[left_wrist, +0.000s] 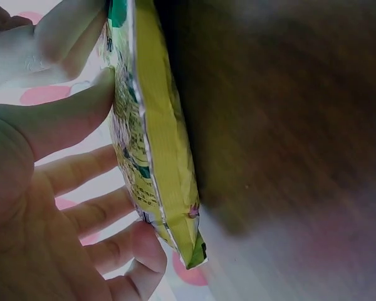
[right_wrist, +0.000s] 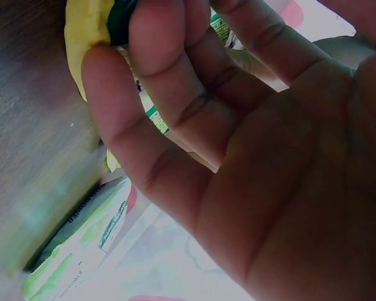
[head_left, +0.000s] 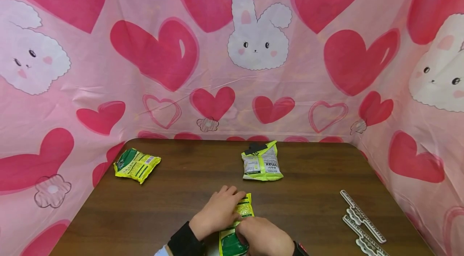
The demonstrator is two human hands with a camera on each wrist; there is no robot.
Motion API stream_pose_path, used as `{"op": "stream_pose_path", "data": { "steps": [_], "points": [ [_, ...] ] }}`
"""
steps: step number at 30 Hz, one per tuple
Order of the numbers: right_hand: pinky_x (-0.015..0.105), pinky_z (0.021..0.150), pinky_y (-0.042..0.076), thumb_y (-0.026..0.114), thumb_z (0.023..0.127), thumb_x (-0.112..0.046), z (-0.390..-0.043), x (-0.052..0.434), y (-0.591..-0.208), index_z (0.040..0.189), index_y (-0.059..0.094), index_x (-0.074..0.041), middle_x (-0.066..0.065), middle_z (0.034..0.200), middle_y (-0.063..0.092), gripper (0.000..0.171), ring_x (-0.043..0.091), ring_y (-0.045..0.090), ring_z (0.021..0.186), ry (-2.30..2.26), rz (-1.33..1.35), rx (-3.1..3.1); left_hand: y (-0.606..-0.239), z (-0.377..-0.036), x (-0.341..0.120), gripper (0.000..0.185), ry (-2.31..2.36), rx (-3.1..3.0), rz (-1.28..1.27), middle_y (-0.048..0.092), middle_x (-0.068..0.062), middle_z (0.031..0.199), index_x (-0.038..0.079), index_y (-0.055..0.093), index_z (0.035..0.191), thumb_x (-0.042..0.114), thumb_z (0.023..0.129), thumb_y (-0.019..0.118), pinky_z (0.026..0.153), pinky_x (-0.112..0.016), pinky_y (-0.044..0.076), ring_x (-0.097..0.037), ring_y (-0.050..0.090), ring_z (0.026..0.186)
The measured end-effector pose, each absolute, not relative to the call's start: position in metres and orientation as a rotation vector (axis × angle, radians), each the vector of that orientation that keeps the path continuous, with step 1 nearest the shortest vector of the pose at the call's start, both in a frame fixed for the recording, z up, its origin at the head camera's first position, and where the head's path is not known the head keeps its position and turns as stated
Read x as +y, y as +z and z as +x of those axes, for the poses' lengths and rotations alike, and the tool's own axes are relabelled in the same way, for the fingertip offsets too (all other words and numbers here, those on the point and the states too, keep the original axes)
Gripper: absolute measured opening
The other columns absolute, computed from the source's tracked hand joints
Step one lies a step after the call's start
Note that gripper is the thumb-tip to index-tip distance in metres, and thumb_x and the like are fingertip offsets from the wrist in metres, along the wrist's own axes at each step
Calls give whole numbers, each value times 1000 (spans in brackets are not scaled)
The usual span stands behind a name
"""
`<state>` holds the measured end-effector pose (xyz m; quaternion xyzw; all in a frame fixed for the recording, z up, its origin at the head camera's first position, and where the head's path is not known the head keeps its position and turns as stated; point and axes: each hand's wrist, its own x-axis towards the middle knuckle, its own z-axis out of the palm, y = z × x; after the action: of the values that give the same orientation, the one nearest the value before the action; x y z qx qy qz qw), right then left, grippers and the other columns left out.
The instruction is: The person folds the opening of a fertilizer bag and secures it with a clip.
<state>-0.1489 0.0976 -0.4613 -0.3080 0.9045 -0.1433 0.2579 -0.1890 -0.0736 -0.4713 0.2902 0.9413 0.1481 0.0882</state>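
A yellow and green plastic packet [head_left: 245, 207] lies on the table near its front edge, under both hands. My left hand [head_left: 220, 212] touches the packet's far half from the left. In the left wrist view, its thumb and fingers [left_wrist: 91, 169] rest spread on the printed face, the palm off it. My right hand [head_left: 266, 235] is over the near, green half. In the right wrist view, bent fingertips [right_wrist: 156, 37] touch the packet [right_wrist: 88, 37] beside its yellow edge, and the palm is bare. Part of the packet's middle is hidden by the hands.
Another yellow and green packet [head_left: 137, 166] lies at the back left of the brown table [head_left: 188, 167]. A lime and white packet [head_left: 262, 163] with a black piece on top is at the back middle. Two white rulers [head_left: 362, 216] lie at the right. A patterned pink cloth [head_left: 217, 78] surrounds the table.
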Motion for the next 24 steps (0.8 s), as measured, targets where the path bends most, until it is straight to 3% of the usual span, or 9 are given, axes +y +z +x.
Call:
{"op": "stream_pose_path", "data": {
  "steps": [10,15,21,24],
  "points": [
    [25,58,40,84,87,-8,-148,99,-459,71,63,-21,-12,69,52,29,8,45,58,-399,-831,2413,-469,-188,-76,57,402,2749,892,62,0,124,18,61,144,37,94,82,93,-47,50,-20,52,110],
    [25,60,43,81,90,-9,-149,102,-455,72,66,-22,-14,70,53,27,7,46,59,-409,-899,2411,-460,-188,-80,54,399,2673,913,58,0,134,21,61,147,38,98,77,100,-48,48,-20,52,117],
    [23,60,45,84,90,-14,-151,108,-449,73,68,-25,-20,75,53,25,2,49,62,-441,-1030,2449,-446,-187,-86,41,461,2621,926,55,-3,147,23,69,137,37,99,74,107,-55,45,-25,50,133],
    [22,63,45,84,91,-14,-154,110,-445,74,68,-23,-20,80,53,25,1,49,67,-475,-1047,2444,-441,-188,-90,31,505,2620,965,58,-2,141,21,74,127,37,100,73,105,-51,48,-22,53,128]
  ]
}}
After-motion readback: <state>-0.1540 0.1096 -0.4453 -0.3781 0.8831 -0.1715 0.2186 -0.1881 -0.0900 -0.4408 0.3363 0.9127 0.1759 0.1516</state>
